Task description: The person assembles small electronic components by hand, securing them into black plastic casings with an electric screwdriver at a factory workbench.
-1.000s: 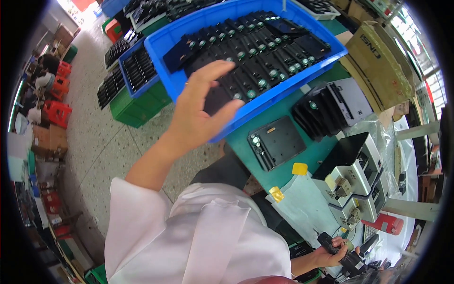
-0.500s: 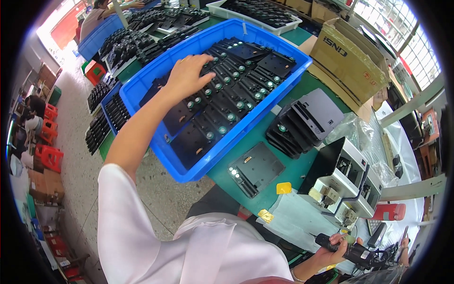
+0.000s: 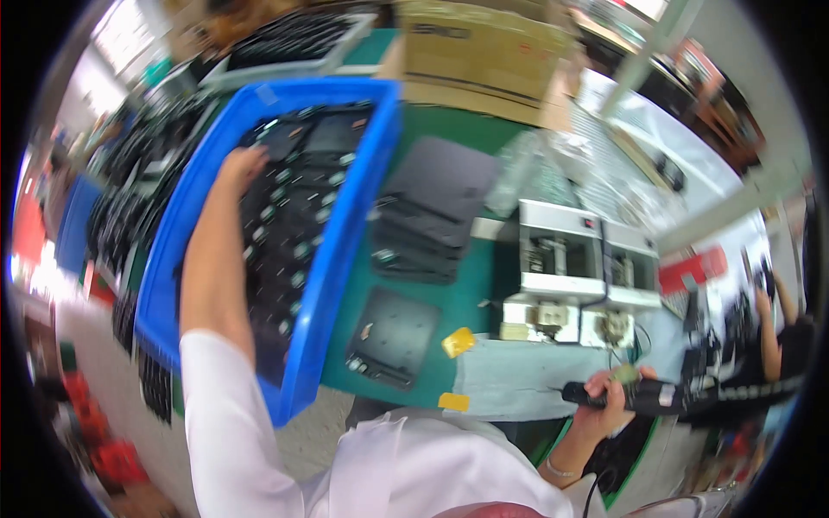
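Note:
My left hand (image 3: 245, 166) reaches into the far part of a blue plastic bin (image 3: 332, 285). Black plastic panels with small round silvery-green parts (image 3: 298, 203) fill that bin in rows. Blur and the angle hide the fingers, so whether they grip a panel is unclear. At the lower right, my right hand (image 3: 607, 404) is wrapped round a black electric screwdriver (image 3: 652, 397), its thin bit pointing left over a pale cloth (image 3: 505, 380). One dark panel (image 3: 395, 337) lies alone on the green tabletop, between the bin and the cloth.
A stack of dark panels (image 3: 436, 194) stands right of the bin. Beyond the cloth is a white-and-black two-bay machine (image 3: 566, 259). Yellow tape pieces (image 3: 458, 342) lie near the cloth. A large cardboard box (image 3: 484, 60) stands at the back; another person's arm (image 3: 770, 337) shows far right.
The view has swung to the right, so the bin now sits further left. My left hand has moved deeper toward the bin's far end. My right hand still holds the screwdriver.

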The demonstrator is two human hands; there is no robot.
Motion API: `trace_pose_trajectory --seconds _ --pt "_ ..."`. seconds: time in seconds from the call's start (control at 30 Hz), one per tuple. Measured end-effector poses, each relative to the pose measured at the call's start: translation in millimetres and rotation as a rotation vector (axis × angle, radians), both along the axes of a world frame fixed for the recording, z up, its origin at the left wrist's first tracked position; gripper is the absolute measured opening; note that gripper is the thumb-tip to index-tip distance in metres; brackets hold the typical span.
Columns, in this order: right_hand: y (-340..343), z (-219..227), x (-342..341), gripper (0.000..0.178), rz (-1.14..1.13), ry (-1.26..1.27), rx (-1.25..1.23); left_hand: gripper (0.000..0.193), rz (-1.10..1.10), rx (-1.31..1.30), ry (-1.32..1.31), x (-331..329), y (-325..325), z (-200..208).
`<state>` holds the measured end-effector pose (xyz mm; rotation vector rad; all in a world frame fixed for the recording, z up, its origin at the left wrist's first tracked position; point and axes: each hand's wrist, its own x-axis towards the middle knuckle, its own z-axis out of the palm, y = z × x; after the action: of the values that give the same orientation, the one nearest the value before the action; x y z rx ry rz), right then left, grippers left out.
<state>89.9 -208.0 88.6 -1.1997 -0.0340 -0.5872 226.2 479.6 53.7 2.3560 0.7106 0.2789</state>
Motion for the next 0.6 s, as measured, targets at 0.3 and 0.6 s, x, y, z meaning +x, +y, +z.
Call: trace_pose_trajectory --seconds 0.3,0.6 --pt "-3.3 -1.2 7.5 0.047 0.052 0.01 0.036 0.029 0.403 -0.869 0.109 11.1 32.2 -12.3" --pt "-14.7 -2.8 -5.9 0.048 0.112 0.05 0.126 0.028 0.438 -1.243 -0.361 11.8 68.9 -24.8"
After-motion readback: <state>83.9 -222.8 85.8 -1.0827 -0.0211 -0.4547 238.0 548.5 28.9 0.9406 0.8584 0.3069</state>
